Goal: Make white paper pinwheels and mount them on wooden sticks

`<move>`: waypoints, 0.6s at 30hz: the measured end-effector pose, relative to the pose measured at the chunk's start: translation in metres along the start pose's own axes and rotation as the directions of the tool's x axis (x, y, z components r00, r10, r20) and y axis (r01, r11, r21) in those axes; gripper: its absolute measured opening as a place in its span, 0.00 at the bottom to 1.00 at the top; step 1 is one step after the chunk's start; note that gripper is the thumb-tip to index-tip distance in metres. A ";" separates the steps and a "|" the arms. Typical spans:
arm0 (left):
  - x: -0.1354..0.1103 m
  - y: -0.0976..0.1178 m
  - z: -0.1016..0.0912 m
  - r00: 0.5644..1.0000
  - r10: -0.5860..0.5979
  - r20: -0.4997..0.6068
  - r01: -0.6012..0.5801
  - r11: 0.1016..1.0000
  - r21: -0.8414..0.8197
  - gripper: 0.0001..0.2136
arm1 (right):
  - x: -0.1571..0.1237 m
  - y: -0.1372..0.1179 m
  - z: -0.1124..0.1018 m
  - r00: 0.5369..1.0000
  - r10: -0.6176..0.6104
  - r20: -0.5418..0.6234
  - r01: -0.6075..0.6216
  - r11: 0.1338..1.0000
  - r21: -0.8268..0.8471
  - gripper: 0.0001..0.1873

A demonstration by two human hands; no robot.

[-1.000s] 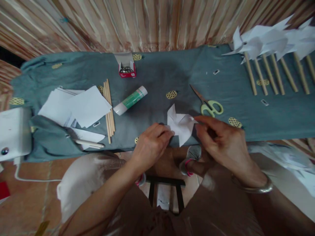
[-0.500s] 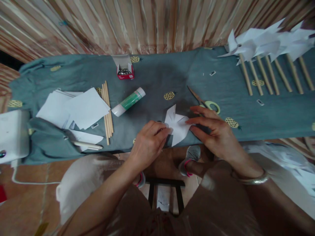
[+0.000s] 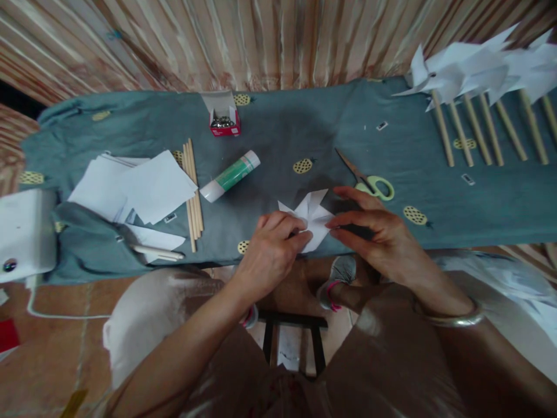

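The left hand pinches the left part of a white paper pinwheel over the near edge of the cloth-covered surface; its blades have just turned, suggesting shaping continues, while the right hand nips its right edge.

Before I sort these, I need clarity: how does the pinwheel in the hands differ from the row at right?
The held pinwheel shows no stick; the row of pinwheels has wooden sticks. The left hand pinches the held pinwheel, with the right hand at its edge; the row lies untouched. Both are white paper folded into pointed blades.
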State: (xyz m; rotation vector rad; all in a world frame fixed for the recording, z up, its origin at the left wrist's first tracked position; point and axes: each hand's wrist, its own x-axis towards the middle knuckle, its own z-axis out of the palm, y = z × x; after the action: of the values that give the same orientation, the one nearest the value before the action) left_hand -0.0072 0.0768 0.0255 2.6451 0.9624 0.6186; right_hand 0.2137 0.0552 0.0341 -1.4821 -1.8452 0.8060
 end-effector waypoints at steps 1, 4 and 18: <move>0.000 0.000 0.000 1.000 -0.001 0.006 0.001 1.000 0.003 0.08 | 0.001 -0.001 0.001 1.000 -0.009 0.001 0.009 1.000 -0.005 0.05; 0.000 -0.001 0.000 1.000 0.002 0.013 -0.002 1.000 0.003 0.08 | 0.003 -0.004 0.007 0.998 -0.059 -0.016 0.058 0.997 -0.052 0.04; -0.001 -0.001 0.001 1.000 0.002 0.020 -0.002 1.000 -0.029 0.08 | 0.006 -0.009 0.026 0.967 -0.219 -0.133 0.176 0.946 -0.272 0.05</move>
State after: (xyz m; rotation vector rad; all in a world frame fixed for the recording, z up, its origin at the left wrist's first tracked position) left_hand -0.0078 0.0767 0.0236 2.6220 0.9385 0.6014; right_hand 0.1869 0.0573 0.0261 -1.4387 -1.9920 0.3474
